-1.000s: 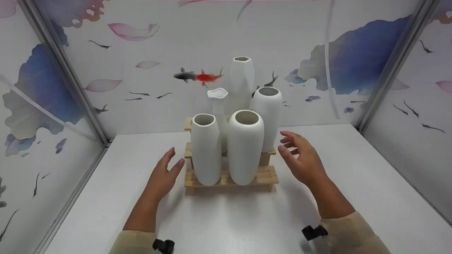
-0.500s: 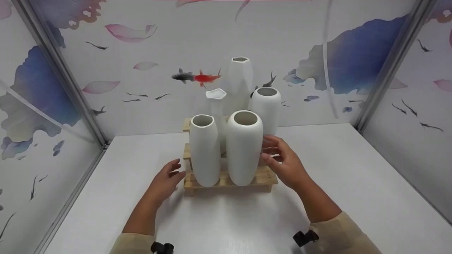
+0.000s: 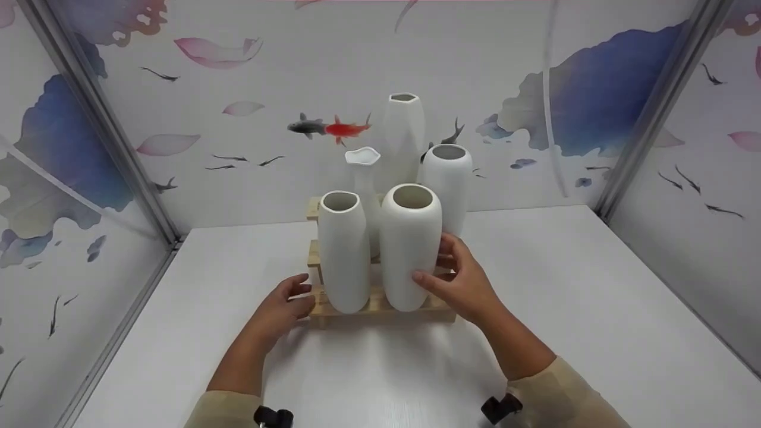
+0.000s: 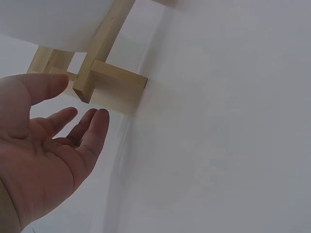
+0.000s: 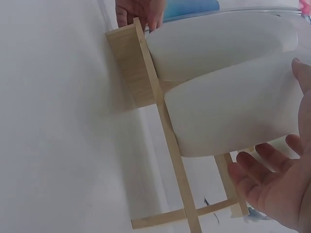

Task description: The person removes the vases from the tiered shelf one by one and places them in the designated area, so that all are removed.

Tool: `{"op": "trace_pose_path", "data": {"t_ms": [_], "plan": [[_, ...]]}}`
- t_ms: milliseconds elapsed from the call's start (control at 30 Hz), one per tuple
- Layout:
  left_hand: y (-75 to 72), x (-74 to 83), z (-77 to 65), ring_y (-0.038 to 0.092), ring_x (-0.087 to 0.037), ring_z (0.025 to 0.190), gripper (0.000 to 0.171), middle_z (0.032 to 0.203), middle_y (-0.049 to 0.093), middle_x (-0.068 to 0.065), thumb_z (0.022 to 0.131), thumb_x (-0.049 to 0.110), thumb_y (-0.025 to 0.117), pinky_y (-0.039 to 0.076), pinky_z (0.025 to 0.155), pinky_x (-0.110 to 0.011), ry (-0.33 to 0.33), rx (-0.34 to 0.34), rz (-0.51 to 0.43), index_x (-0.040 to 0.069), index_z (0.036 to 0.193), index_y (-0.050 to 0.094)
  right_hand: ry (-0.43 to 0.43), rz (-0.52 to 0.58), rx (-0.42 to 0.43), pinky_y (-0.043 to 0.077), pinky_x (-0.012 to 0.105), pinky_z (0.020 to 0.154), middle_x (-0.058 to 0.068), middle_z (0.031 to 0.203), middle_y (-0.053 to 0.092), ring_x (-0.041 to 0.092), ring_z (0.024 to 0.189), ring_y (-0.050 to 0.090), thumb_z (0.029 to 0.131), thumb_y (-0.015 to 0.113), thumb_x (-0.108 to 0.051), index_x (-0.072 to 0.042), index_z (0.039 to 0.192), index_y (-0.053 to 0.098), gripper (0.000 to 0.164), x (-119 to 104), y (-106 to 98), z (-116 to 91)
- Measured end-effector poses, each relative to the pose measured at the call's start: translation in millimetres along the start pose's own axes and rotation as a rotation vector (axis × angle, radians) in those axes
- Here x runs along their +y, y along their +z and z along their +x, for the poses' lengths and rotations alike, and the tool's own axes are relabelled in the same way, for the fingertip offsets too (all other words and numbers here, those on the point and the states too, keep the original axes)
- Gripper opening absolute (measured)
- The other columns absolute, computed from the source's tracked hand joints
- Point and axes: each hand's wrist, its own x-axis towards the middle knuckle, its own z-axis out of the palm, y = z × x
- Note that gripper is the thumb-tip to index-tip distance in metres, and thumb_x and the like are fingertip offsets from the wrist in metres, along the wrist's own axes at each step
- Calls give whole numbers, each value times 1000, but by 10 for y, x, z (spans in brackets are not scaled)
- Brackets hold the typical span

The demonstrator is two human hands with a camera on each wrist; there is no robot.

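Two tall white vases stand on the front step of a light wooden tiered stand [image 3: 380, 303]. At the right-hand front vase [image 3: 410, 255] is my right hand [image 3: 467, 288], its thumb over the front and its other fingers at the right side. In the right wrist view the fingertips [image 5: 245, 162] lie right along that vase's edge, loosely bent. The left-hand front vase [image 3: 345, 255] stands upright beside it. My left hand [image 3: 279, 312] is at the stand's left end, nothing in it; in the left wrist view its thumb and bent fingers spread around the wooden end [image 4: 85, 90].
Behind stand a vase with a wavy rim [image 3: 364, 172], a rounded vase [image 3: 449, 178] and a tall faceted vase [image 3: 404, 137], all white. The stand sits on a white table [image 3: 565, 285] enclosed by printed panels [image 3: 255, 77] with metal corner posts.
My right hand has come leftward from beside the stand to the right-hand front vase. My left hand has moved slightly down and in to the stand's end. The vases stay in place.
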Motion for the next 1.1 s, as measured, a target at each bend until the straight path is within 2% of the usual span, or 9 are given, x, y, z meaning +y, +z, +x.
{"op": "trace_pose_path", "data": {"t_ms": [200, 400, 567, 700, 1100], "plan": [[29, -51, -12, 62, -28, 137, 55, 158, 53, -13, 106, 18, 63, 53, 115, -47, -17, 28, 4, 17, 159, 48, 19, 70, 45, 53, 54, 114, 1, 148, 57, 27, 133, 64, 77, 98, -38, -36, 159, 35, 104, 60, 206, -43], [43, -36, -18, 63, -26, 134, 52, 155, 56, -14, 106, 15, 63, 53, 115, -47, -23, 40, -17, 15, 157, 52, 7, 96, 53, 51, 57, 115, -3, 151, 55, 27, 138, 61, 74, 100, -35, -40, 160, 32, 110, 98, 268, -33], [39, -31, 2, 61, -27, 135, 51, 155, 55, -17, 107, 15, 62, 52, 117, -49, -16, 34, -30, 11, 157, 52, 9, 98, 58, 50, 59, 116, -3, 151, 56, 28, 139, 61, 73, 101, -35, -40, 159, 33, 110, 112, 258, -10], [44, -31, 2, 61, -27, 136, 50, 155, 56, -15, 106, 16, 63, 52, 117, -49, -19, 37, -23, 12, 155, 53, 10, 86, 67, 52, 57, 115, -3, 150, 57, 27, 136, 62, 72, 102, -36, -39, 158, 35, 109, 108, 235, -15], [56, 6, 17, 63, -25, 130, 51, 154, 56, -15, 106, 16, 64, 55, 113, -45, -14, 26, -30, 10, 155, 54, -13, 130, 76, 56, 56, 108, 3, 151, 56, 30, 133, 62, 71, 101, -19, -32, 158, 36, 110, 97, 31, -76]]}}
